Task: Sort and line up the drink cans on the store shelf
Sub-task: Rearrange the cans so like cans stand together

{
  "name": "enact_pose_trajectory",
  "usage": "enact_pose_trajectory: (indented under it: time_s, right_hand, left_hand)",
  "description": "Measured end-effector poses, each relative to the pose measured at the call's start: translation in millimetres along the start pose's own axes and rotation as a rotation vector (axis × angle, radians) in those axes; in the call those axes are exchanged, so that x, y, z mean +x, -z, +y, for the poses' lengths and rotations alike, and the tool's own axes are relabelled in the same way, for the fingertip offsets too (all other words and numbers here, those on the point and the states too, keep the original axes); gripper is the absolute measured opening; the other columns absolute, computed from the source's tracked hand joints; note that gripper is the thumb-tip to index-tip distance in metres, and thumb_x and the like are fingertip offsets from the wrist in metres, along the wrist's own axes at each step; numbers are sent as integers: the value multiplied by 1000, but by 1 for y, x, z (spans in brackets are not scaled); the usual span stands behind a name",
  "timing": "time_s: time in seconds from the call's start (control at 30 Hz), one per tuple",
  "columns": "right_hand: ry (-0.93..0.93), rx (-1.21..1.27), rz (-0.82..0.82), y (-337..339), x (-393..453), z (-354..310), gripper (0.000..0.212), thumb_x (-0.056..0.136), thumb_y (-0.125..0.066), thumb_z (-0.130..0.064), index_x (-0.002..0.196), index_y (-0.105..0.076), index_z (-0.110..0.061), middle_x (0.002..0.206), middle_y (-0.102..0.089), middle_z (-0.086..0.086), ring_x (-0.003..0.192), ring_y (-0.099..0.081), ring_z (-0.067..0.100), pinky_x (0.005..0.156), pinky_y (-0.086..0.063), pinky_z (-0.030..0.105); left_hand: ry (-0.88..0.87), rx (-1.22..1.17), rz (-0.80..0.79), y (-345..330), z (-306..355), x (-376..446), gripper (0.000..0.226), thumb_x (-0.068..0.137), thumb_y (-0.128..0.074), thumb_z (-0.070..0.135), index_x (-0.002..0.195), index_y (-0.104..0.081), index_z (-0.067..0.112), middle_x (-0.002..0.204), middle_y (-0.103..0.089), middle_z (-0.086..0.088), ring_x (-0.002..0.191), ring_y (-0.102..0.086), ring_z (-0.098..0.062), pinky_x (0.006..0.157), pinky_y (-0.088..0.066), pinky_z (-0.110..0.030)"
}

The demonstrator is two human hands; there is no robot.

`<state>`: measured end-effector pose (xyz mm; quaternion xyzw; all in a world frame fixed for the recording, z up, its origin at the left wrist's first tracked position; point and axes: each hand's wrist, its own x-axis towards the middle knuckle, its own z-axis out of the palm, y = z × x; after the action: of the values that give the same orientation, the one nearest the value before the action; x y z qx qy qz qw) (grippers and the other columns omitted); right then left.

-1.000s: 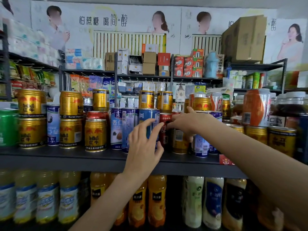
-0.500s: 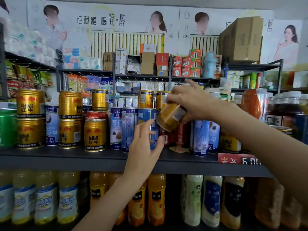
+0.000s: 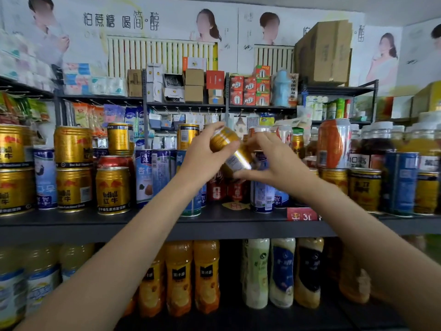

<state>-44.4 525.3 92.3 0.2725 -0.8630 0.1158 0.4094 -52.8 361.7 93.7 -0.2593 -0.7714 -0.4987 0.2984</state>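
Note:
A gold can (image 3: 230, 151) hangs tilted in the air above the middle of the dark shelf (image 3: 143, 223). My left hand (image 3: 205, 156) grips its upper end and my right hand (image 3: 269, 161) holds its lower end between thumb and fingers. Behind and below the hands stand tall blue-and-white cans (image 3: 152, 177) and red cans (image 3: 217, 189). Stacked gold Red Bull cans (image 3: 112, 189) fill the shelf's left part, with more gold cans (image 3: 365, 189) at the right.
Orange juice bottles (image 3: 205, 275) and milky drink bottles (image 3: 281, 271) line the lower shelf. A red price tag (image 3: 301, 214) sits on the shelf edge. A tall orange can (image 3: 333, 144) and glass jars (image 3: 379, 144) stand at the right. Boxes fill the shelves behind.
My right hand lifted a gold can off the shelf and carried it up and left. My left hand left the blue can and rose to take hold of the gold can too.

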Motion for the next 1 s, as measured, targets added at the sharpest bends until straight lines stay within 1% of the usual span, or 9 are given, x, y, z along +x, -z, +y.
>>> enact_pose_trajectory:
  time_s: [0.03,0.1,0.2,0.37,0.5,0.63,0.73,0.83,1.0]
  right_hand:
    - [-12,19,-25,8,-1,7,48,74,-62,-54,99,-59,-13,101,-49,1,96,-44,14,83,-37,28]
    - [-77,50,122,24,-4,21,30,85,-56,-44,90,-61,-15,96,-51,-2,95,-44,11,81,-31,25]
    - [-232,9,286,33,-3,39,17,92,-53,-21,92,-63,-7,94,-58,5,92,-51,19,81,-37,27]
    - [-332,-69,20,29,-8,62,20,90,-51,-4,107,-61,-7,105,-63,9,80,-56,16,72,-46,23]
    - [-353,-17,-151,26,-9,70,29,90,-56,-13,118,-53,-13,114,-60,6,101,-58,23,79,-43,24]
    - [-393,56,-214,17,1,74,44,89,-60,-23,129,-43,-13,121,-56,8,93,-54,18,77,-42,26]
    - [-400,79,-259,8,11,78,44,91,-57,-23,131,-41,-13,122,-58,10,94,-54,17,78,-41,26]
    - [-427,81,-291,1,16,85,41,93,-55,-24,130,-43,-13,120,-58,10,105,-55,23,81,-41,28]
    - [-479,269,-233,-6,13,90,47,85,-64,-20,126,-41,-12,112,-61,7,96,-59,19,81,-46,29]
  left_hand:
    - [-21,165,-50,2,-2,2,49,85,-62,31,131,-44,30,123,-46,0,97,-51,-12,84,-47,-27]
    - [-37,492,-163,0,-8,4,52,83,-62,36,132,-44,31,130,-45,-6,113,-47,-23,96,-42,-38]
    - [17,660,-295,-14,-17,-3,53,87,-58,40,136,-39,32,136,-39,-10,126,-40,-32,103,-35,-45]
    - [80,661,-302,-33,-34,-3,52,91,-54,34,140,-35,31,142,-33,-12,132,-32,-34,107,-31,-45]
    - [70,673,-241,-41,-41,-1,52,93,-53,27,141,-34,30,145,-30,-10,133,-28,-34,108,-29,-44]
    - [-66,707,-113,-44,-45,-3,50,96,-46,17,143,-30,24,150,-25,-6,141,-11,-27,115,-10,-41]
    - [-217,607,1,-50,-38,-5,49,96,-43,18,143,-29,21,148,-29,0,140,-15,-16,113,2,-28]
    - [-190,504,-4,-63,-29,-6,57,94,-48,29,145,-22,22,149,-30,3,138,-20,-15,115,-7,-34]
    - [-110,426,-52,-89,-24,9,77,89,-57,39,147,-9,27,142,-39,-3,131,-34,-22,111,-24,-38]
